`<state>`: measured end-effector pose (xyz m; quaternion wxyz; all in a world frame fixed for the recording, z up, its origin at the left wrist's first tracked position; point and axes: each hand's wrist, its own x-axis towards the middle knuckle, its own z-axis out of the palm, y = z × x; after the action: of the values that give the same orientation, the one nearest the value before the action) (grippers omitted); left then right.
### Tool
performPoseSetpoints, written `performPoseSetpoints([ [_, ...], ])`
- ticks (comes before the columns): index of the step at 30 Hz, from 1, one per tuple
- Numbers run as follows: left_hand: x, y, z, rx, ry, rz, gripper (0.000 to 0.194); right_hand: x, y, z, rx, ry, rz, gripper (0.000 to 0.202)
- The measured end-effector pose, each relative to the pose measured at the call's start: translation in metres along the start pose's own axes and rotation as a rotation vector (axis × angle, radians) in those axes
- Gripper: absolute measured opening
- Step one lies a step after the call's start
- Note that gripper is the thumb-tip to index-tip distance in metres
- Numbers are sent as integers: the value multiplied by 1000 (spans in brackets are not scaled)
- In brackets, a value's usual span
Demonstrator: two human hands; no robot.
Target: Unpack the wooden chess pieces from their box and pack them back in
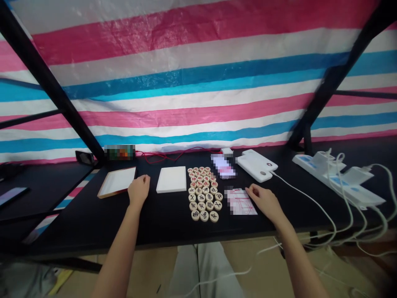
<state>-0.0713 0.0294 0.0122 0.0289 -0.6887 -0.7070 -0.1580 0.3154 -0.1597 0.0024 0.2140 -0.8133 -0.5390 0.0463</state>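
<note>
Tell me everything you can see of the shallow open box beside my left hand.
The shallow open box has low brownish walls, perhaps cardboard or wood, around a whitish inside. It lies open side up, angled, on the black table. Your curled left hand is at its right side; whether they touch is unclear.

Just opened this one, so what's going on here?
A person has both hands on a black table. The curled left hand is beside a shallow box; the right hand is at a paper's edge, its grip unclear. Between them, round game pieces lie in rows, red-marked ones farther away than black-marked ones.
</note>
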Motion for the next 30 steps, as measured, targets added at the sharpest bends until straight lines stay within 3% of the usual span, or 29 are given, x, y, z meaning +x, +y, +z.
performPoseSetpoints([
  [19, -1, 0, 3, -4, -57, 31, 49, -3, -2, -2, -5, 37, -30, 34],
  [25, -2, 1, 1, 1, -48, 42, 48, -2, 1, 2, 161, 79, -111, 22],
  [30, -2, 4, -2, -13, -50, 31, 46, 4, 6, 9, 185, 24, -270, 33],
])
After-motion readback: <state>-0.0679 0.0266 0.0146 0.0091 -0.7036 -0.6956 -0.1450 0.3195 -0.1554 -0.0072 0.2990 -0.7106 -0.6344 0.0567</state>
